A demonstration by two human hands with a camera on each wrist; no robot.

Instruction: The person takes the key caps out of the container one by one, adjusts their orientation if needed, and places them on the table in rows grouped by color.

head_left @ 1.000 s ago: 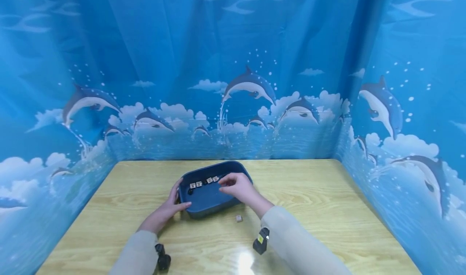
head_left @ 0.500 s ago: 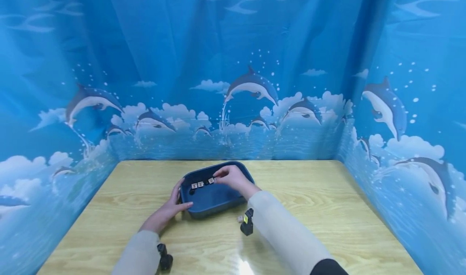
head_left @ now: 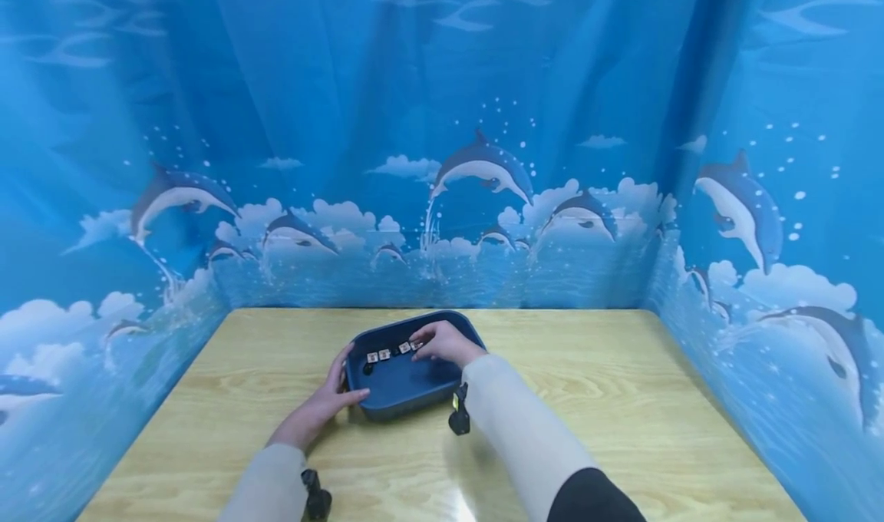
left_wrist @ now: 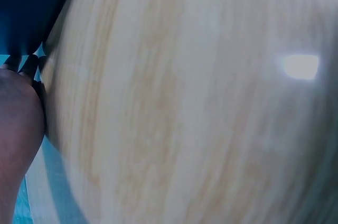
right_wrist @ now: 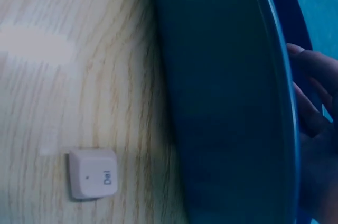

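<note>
A dark blue rectangular tray [head_left: 387,411] with rounded corners sits on the table. My left hand [head_left: 326,401] grips its left end, thumb over the front rim and fingers along the outer side; the left wrist view shows those fingers against the tray wall. Inside lies a row of small keycaps, white ones [head_left: 378,356] mixed with black, and a black keycap [head_left: 368,368] in front. My right hand [head_left: 445,343] reaches over the tray, thumb and index finger around the rightmost white keycap [head_left: 417,345]; I cannot tell whether they pinch it. The rim hides part of this hand in the right wrist view.
A pale keycap [right_wrist: 94,174] marked "Del" lies on the wooden table [head_left: 621,399] in front of the tray; the right forearm hides it in the head view. A blue dolphin-print curtain [head_left: 442,123] stands behind and at both sides.
My right hand has moved left and in over the tray to the row's right end, its forearm now covering the loose keycap. My left hand keeps its hold on the tray.
</note>
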